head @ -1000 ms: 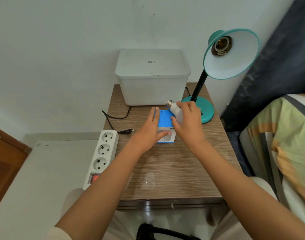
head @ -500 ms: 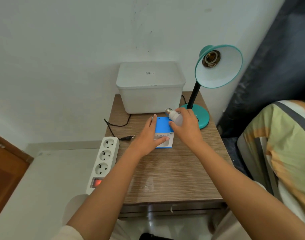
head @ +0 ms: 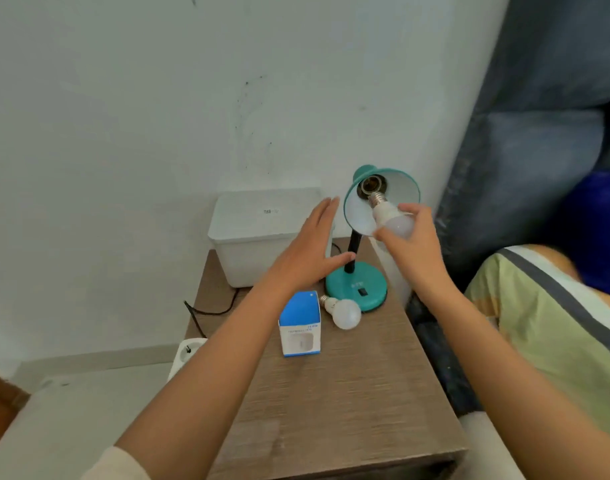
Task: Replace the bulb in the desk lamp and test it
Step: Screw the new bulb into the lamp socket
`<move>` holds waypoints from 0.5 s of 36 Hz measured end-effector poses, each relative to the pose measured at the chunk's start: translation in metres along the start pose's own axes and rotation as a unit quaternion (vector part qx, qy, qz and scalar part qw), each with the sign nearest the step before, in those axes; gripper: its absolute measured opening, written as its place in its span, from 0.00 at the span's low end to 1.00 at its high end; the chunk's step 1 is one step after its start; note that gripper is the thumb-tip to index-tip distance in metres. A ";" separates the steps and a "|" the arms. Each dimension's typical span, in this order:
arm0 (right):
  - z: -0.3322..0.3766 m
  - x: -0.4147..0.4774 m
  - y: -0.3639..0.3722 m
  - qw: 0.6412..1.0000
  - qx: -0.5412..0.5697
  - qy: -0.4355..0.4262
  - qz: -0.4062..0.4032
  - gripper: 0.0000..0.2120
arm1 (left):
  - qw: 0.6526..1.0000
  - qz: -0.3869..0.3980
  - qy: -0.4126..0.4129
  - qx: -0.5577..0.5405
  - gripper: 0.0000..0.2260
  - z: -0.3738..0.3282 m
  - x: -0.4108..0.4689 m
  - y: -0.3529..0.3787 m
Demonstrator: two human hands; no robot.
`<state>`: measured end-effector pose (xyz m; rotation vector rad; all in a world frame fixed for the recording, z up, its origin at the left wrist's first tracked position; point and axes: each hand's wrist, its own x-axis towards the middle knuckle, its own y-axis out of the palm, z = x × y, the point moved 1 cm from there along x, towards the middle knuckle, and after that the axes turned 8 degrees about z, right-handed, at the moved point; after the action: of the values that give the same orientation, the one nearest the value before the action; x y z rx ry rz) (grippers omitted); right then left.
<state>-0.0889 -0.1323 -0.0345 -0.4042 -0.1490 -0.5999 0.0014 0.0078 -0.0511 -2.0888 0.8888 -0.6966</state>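
Observation:
A teal desk lamp [head: 357, 289] stands at the table's far right, its shade [head: 402, 188] tilted toward me with the socket [head: 368, 186] exposed. My right hand [head: 412, 251] grips a white bulb [head: 388, 218], whose screw base points at the socket, just short of it. My left hand [head: 310, 252] hovers open, fingers spread, left of the shade and in front of the lamp's black stem. A second white bulb [head: 345, 312] lies on the table next to a blue and white bulb box [head: 300, 323].
A white lidded plastic bin [head: 262, 233] sits at the back of the wooden table [head: 348, 403] against the wall. A black cord [head: 206, 311] runs down to a white power strip [head: 184, 355] on the left. Striped bedding [head: 552, 327] lies to the right.
My right hand has lifted a bulb from the table up to the lamp's socket. My left hand left the box and rose beside the shade. A second bulb now lies uncovered on the table.

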 end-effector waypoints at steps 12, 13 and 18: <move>-0.001 0.043 0.005 1.000 0.009 -0.009 0.018 0.26 | 0.990 -0.027 0.126 -0.055 0.53 0.000 0.068 0.008; -0.002 0.044 0.006 1.000 0.007 -0.012 0.013 0.26 | 0.989 -0.030 0.135 -0.051 0.52 0.000 0.069 0.009; -0.003 0.046 0.013 1.000 0.019 -0.001 0.006 0.27 | 0.985 -0.053 0.158 -0.051 0.49 0.004 0.072 0.012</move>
<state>-0.0433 -0.1475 -0.0302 -0.3687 -0.1591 -0.5844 0.0433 -0.0520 -0.0498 -2.1631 1.0083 -1.0819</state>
